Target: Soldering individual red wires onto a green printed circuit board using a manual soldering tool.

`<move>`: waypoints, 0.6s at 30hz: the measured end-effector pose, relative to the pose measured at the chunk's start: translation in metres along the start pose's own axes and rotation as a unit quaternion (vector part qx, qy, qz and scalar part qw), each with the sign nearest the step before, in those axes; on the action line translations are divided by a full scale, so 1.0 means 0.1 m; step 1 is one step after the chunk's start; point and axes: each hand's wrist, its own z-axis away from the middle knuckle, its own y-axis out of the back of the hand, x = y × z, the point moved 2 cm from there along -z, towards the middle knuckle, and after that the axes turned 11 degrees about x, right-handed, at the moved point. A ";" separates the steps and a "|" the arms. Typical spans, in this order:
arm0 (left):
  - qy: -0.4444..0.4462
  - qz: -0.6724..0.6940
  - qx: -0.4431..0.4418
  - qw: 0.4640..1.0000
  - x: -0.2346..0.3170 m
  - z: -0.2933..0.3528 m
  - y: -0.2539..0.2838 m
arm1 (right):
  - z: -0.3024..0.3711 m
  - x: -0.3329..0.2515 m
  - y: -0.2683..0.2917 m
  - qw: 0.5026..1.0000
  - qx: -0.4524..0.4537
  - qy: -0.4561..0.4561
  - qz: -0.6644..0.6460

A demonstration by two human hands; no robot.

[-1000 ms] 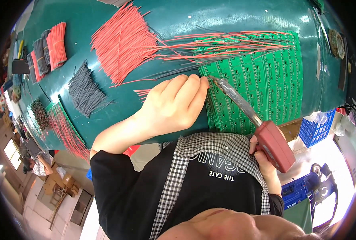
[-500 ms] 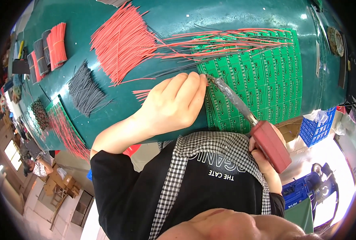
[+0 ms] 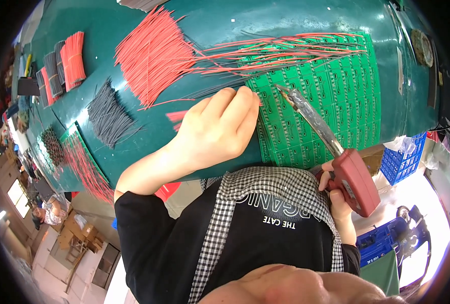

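My left hand (image 3: 217, 126) is closed at the left edge of a green circuit board panel (image 3: 321, 101). Short red wires (image 3: 175, 119) stick out past its back, and a bit of red shows at the fingertips. In my right hand (image 3: 339, 202) is a soldering gun (image 3: 355, 182) with a dark red body and a grey barrel. Its tip points up and left over the board, apart from the left fingers. Red and black wires (image 3: 291, 50) lie across the panel's far rows.
Left of the panel lie a big pile of red wires (image 3: 156, 55) and a smaller pile of black wires (image 3: 108, 114). Bundled wires (image 3: 73, 60) and a board with wires attached (image 3: 86, 159) are farther left. A blue crate (image 3: 401, 159) stands beyond the table's right edge.
The soldering gun has moved right, and its tip has come away from the left fingertips. My left hand has shifted only slightly, still closed on the red wires.
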 end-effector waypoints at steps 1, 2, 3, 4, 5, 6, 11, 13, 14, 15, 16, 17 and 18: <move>-0.015 0.002 0.028 0.999 -0.02 -0.02 -0.01 | -0.01 0.00 0.00 1.000 -0.006 0.008 -0.011; -0.030 0.005 0.056 0.998 -0.04 -0.03 -0.02 | -0.01 0.00 0.00 1.000 -0.011 0.016 -0.022; -0.031 0.007 0.056 0.998 -0.04 -0.05 -0.04 | -0.02 0.00 0.02 1.000 -0.010 0.016 -0.022; -0.038 0.015 0.062 0.997 -0.03 -0.06 -0.05 | -0.03 0.01 0.03 1.000 -0.018 0.009 -0.006; -0.045 0.021 0.066 0.997 -0.02 -0.08 -0.05 | -0.03 0.01 0.04 1.000 -0.028 0.003 0.007; -0.046 0.021 0.065 0.997 -0.01 -0.10 -0.05 | -0.04 0.01 0.06 1.000 -0.028 0.003 0.006; -0.011 0.036 0.008 0.999 0.03 -0.12 -0.06 | 0.00 0.12 0.20 0.922 -0.030 0.191 0.336; -0.038 0.021 0.024 0.999 0.00 -0.12 -0.11 | 0.04 0.20 0.21 0.948 0.001 0.149 0.282; -0.065 0.004 0.041 0.997 -0.01 -0.11 -0.12 | 0.05 0.23 0.22 0.967 0.030 0.109 0.228; -0.065 0.004 0.040 0.997 0.00 -0.11 -0.12 | 0.04 0.22 0.21 0.967 0.029 0.108 0.227; -0.063 0.004 0.038 0.997 0.00 -0.11 -0.13 | 0.03 0.20 0.21 0.959 0.020 0.121 0.254; -0.062 0.003 0.036 0.997 0.00 -0.11 -0.13 | 0.02 0.18 0.20 0.950 0.011 0.133 0.281; -0.062 0.003 0.036 0.997 0.00 -0.11 -0.13 | 0.02 0.19 0.20 0.950 0.011 0.133 0.281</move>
